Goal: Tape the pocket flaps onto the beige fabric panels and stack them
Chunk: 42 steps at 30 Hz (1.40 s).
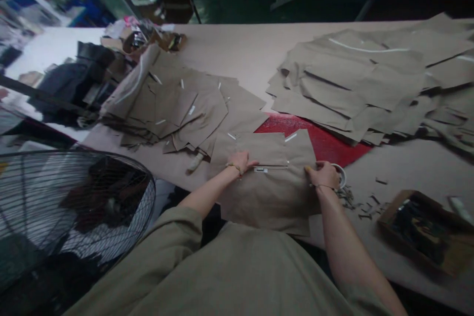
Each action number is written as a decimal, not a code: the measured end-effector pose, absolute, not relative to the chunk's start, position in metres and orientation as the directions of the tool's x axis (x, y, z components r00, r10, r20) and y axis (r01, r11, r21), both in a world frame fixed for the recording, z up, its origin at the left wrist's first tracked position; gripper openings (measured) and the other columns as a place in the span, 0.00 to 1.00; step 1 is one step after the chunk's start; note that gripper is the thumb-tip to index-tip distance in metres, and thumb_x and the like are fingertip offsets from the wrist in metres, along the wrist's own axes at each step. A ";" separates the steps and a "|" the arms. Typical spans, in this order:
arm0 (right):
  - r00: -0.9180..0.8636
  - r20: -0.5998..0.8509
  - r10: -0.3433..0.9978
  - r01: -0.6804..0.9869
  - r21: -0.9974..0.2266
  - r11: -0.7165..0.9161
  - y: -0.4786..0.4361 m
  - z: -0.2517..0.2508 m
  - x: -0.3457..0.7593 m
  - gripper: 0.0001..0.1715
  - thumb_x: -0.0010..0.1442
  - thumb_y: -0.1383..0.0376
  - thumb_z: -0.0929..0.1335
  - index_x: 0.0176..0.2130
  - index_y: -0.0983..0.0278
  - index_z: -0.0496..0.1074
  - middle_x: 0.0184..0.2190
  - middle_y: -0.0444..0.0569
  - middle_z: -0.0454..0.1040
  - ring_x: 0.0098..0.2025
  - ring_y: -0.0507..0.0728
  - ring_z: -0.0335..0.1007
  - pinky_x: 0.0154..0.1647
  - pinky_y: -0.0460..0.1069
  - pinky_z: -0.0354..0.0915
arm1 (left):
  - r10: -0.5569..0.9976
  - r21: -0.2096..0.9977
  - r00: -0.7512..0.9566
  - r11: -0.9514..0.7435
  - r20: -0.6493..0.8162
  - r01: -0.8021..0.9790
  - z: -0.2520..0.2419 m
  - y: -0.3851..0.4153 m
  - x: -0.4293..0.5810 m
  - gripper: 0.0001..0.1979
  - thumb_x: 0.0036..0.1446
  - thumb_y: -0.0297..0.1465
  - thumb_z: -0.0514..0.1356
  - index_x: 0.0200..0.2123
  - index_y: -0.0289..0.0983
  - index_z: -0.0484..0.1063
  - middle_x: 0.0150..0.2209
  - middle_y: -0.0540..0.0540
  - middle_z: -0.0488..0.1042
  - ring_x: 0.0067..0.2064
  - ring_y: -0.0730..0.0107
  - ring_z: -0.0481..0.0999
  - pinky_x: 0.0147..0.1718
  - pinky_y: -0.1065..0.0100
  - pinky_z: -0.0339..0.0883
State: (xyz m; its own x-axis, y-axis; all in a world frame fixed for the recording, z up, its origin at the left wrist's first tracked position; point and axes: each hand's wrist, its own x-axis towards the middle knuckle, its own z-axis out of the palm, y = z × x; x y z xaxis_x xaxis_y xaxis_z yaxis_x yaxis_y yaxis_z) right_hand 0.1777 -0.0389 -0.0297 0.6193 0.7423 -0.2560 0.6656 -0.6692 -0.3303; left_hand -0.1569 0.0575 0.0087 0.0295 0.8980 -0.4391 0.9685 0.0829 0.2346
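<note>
A khaki fabric panel [272,202] lies on the table in front of me, with a slit pocket opening across it, a small label [260,170] below the slit and white strips at its top edge. My left hand [241,161] rests on the panel left of the slit, thumb and fingers apart. At the panel's right edge, my right hand [325,176] is closed on the fabric, thumb toward the slit. A white ring, like a tape roll [341,176], shows against that hand's outer side; whether the hand touches it I cannot tell.
Khaki panels are stacked at left [207,103] and right [370,79]. A red surface [333,148] shows between them. Small metal-looking pieces [366,210] lie scattered near an open cardboard box [398,207]. A wire-caged fan [148,192] stands at my left.
</note>
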 end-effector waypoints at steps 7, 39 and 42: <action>0.624 -0.133 0.770 0.675 -0.404 -0.617 -0.050 -0.036 0.168 0.32 0.55 0.53 0.72 0.55 0.65 0.74 0.45 0.59 0.74 0.45 0.65 0.68 0.48 0.57 0.65 | 0.974 0.208 -0.184 0.208 -0.130 0.956 0.015 0.138 -0.250 0.33 0.64 0.38 0.62 0.69 0.34 0.60 0.68 0.33 0.64 0.68 0.49 0.62 0.63 0.54 0.62; -0.274 -0.148 0.950 0.877 -0.445 0.184 0.091 -0.015 0.102 0.19 0.66 0.65 0.68 0.56 0.61 0.75 0.54 0.54 0.76 0.56 0.62 0.69 0.54 0.54 0.67 | 0.992 0.110 -0.099 0.107 -0.076 0.988 0.075 0.130 -0.245 0.21 0.70 0.35 0.48 0.57 0.40 0.75 0.52 0.40 0.79 0.54 0.53 0.77 0.51 0.62 0.68; -0.224 -0.145 0.964 0.875 -0.465 0.133 0.090 0.001 0.111 0.17 0.66 0.69 0.66 0.53 0.61 0.77 0.51 0.53 0.78 0.51 0.60 0.72 0.47 0.51 0.68 | 0.995 0.136 -0.004 0.017 -0.101 0.991 0.071 0.120 -0.235 0.20 0.70 0.33 0.48 0.55 0.40 0.76 0.51 0.39 0.79 0.54 0.54 0.77 0.52 0.63 0.67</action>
State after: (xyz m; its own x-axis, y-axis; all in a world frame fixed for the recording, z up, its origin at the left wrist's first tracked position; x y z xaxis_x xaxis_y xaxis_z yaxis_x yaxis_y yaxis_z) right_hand 0.1113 0.0902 0.0015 -0.2238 0.9637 -0.1453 0.8752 0.1331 -0.4652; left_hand -0.2353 0.1199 0.0709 -0.0036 0.9949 -0.1009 0.9906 0.0173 0.1356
